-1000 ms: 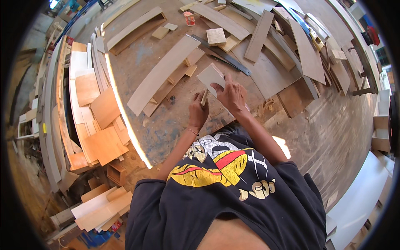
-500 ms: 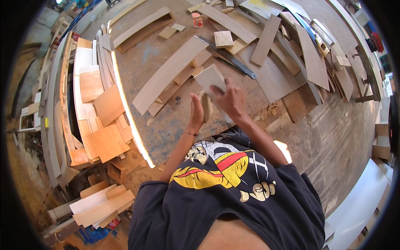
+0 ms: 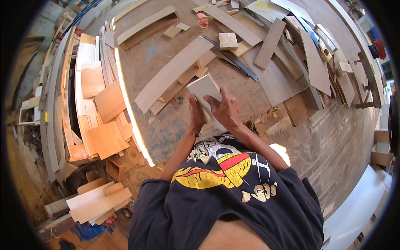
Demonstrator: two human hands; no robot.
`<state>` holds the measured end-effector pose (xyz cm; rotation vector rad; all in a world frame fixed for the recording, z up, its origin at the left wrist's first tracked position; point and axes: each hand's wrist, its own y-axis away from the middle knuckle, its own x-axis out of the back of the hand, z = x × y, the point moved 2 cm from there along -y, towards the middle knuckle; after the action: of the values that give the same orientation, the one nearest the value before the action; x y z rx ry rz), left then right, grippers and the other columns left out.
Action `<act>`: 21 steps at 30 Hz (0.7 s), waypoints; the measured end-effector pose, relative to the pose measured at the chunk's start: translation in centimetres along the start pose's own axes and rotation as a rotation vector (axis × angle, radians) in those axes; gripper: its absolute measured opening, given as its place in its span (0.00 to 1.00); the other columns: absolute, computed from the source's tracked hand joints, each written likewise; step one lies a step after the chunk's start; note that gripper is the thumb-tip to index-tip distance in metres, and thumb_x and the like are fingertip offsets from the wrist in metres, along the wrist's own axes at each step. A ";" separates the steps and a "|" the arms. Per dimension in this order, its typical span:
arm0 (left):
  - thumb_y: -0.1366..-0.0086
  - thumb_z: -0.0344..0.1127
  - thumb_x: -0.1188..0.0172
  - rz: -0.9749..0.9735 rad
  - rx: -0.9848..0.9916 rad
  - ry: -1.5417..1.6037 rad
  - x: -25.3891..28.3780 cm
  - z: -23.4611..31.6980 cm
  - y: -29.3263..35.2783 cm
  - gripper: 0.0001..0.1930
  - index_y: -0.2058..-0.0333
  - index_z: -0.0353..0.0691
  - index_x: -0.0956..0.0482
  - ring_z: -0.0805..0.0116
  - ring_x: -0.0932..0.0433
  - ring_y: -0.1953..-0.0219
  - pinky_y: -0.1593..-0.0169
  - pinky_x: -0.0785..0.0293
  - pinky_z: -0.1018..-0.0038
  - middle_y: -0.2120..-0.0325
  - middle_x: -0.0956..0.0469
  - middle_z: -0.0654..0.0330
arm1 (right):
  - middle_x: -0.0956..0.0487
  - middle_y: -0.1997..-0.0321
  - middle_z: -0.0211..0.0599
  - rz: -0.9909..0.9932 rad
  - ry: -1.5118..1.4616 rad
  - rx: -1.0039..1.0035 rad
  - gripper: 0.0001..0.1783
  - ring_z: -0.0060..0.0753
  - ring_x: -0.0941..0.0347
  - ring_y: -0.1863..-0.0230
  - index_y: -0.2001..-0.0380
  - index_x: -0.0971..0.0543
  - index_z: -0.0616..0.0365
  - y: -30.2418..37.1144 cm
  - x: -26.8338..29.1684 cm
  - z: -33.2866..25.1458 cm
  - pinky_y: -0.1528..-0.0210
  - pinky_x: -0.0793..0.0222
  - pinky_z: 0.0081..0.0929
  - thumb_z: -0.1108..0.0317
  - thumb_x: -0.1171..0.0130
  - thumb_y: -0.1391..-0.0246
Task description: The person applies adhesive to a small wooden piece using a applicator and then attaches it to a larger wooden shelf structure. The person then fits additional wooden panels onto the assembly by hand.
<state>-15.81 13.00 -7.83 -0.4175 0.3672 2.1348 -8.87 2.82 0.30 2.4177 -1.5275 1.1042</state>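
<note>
My left hand (image 3: 196, 111) is closed on a small light wood piece (image 3: 205, 115), which is mostly hidden behind a flat grey-faced board (image 3: 203, 90). My right hand (image 3: 226, 109) grips that board by its right edge, thumb across its face. Both pieces are held close together, tilted, above the worktable in front of my body; whether their faces touch cannot be made out. Just beyond the hands lies a long narrow wooden box-like frame (image 3: 175, 73) with small blocks between its boards.
Past the right hand lie a saw-like blade (image 3: 239, 68), a square wood block (image 3: 228, 41) and a red-and-white cup (image 3: 202, 20). Boards and offcuts (image 3: 271, 43) are heaped at the far right. Another long wooden box (image 3: 148, 27) rests far left; stacked panels (image 3: 110, 102) stand beside the table.
The board has come toward me and slightly left, closer to the smaller wood piece. My left hand's fingers have closed in against the pieces, and the view has shifted slightly.
</note>
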 end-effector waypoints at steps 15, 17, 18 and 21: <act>0.36 0.66 0.71 0.430 -0.095 -0.199 0.1 -1.0 0.1 0.42 0.36 0.36 0.63 0.66 0.49 0.37 0.36 0.52 0.71 0.36 0.56 0.56 | 0.23 0.77 0.53 -0.050 0.124 -0.152 0.22 0.55 0.24 0.74 0.67 0.31 0.60 -1.0 -0.5 0.8 0.75 0.31 0.41 0.54 0.36 0.55; 0.35 0.64 0.72 0.334 -0.044 -0.041 -0.5 -0.5 0.2 0.42 0.36 0.34 0.65 0.66 0.55 0.35 0.34 0.58 0.72 0.35 0.61 0.55 | 0.23 0.77 0.53 -0.058 0.106 -0.115 0.22 0.54 0.24 0.74 0.66 0.30 0.61 -0.8 -0.1 0.2 0.75 0.31 0.41 0.54 0.37 0.55; 0.34 0.64 0.73 0.232 0.002 0.102 0.0 -0.5 0.0 0.41 0.37 0.34 0.66 0.66 0.59 0.34 0.34 0.62 0.72 0.35 0.64 0.55 | 0.23 0.77 0.53 -0.055 0.065 -0.051 0.22 0.54 0.24 0.74 0.66 0.30 0.61 0.2 0.2 -0.6 0.75 0.31 0.40 0.54 0.37 0.55; 0.34 0.62 0.74 0.134 0.026 0.145 1.2 -0.2 -0.3 0.41 0.37 0.32 0.69 0.66 0.69 0.33 0.33 0.71 0.72 0.34 0.71 0.54 | 0.23 0.77 0.54 -0.064 0.017 -0.046 0.22 0.54 0.24 0.74 0.66 0.30 0.62 0.6 -0.2 -0.8 0.74 0.30 0.40 0.53 0.38 0.53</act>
<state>-16.19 13.96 -8.51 -0.5480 0.5183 2.2334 -9.82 3.00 0.66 2.4033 -1.4438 1.0629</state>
